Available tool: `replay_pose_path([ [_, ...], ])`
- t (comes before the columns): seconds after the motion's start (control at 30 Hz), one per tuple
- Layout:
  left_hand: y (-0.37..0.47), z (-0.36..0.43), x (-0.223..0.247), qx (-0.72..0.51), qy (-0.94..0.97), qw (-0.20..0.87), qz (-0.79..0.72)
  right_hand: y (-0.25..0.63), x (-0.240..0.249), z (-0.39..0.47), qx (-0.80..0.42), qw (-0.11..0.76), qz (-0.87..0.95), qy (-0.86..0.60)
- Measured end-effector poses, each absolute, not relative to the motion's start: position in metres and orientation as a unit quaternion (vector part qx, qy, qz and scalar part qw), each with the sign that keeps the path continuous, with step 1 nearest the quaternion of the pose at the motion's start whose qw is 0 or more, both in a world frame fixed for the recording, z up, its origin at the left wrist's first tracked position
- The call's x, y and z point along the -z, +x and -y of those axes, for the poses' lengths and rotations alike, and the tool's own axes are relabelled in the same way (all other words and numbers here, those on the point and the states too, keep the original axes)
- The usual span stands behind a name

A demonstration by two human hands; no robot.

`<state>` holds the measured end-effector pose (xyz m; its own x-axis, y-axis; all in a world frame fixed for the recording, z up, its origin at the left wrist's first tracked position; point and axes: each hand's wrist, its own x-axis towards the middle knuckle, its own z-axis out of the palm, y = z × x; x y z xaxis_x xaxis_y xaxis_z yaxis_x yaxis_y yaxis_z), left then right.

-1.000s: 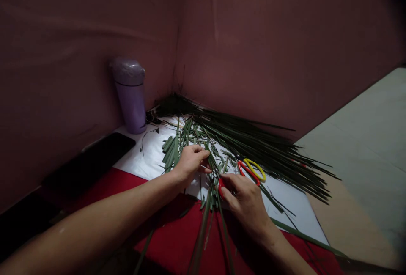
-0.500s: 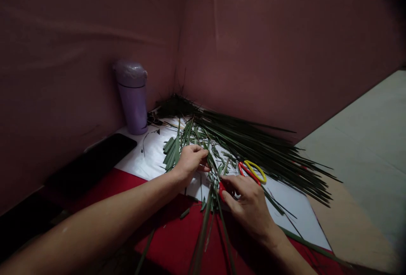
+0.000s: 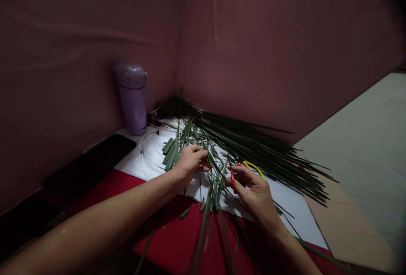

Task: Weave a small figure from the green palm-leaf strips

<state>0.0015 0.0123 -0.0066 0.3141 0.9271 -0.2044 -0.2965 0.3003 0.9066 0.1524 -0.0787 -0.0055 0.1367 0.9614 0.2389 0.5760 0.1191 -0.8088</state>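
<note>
Left grip [image 3: 189,164] pinches leaf [image 3: 216,166]; right grip [image 3: 256,189], red handle [image 3: 234,182]

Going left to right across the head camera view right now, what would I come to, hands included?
Black flat object, purple tumbler, fanned short leaf strips, left hand, right hand, pale floor. I left out the long leaves and scissors, which overlap other things.

Left hand [image 3: 190,161] pinching, forearm [image 3: 127,207] extended; right hand [image 3: 256,189] curled
</note>
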Motion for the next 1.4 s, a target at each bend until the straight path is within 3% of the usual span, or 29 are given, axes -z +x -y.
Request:
replay_pose_path([
  [0.1,0.001,-0.012,0.006,-0.424,0.406,0.708,-0.392,0.157,0.007,0.075,-0.267,0.431,0.597,-0.622],
  [0.27,0.001,-0.013,0.008,-0.423,0.405,0.716,-0.381,0.164,0.001,0.074,-0.207,0.423,0.598,-0.649],
  [0.47,0.001,-0.013,0.006,-0.414,0.408,0.718,-0.383,0.166,-0.012,0.081,-0.353,0.317,0.635,-0.610],
  [0.63,0.000,-0.014,0.008,-0.409,0.413,0.725,-0.368,0.166,-0.013,0.079,-0.389,0.299,0.617,-0.615],
  [0.9,0.000,-0.014,0.010,-0.404,0.415,0.733,-0.357,0.168,-0.017,0.076,-0.349,0.245,0.649,-0.630],
  [1.4,0.000,-0.012,0.005,-0.393,0.408,0.743,-0.357,0.164,-0.030,0.073,-0.350,0.238,0.662,-0.619],
])
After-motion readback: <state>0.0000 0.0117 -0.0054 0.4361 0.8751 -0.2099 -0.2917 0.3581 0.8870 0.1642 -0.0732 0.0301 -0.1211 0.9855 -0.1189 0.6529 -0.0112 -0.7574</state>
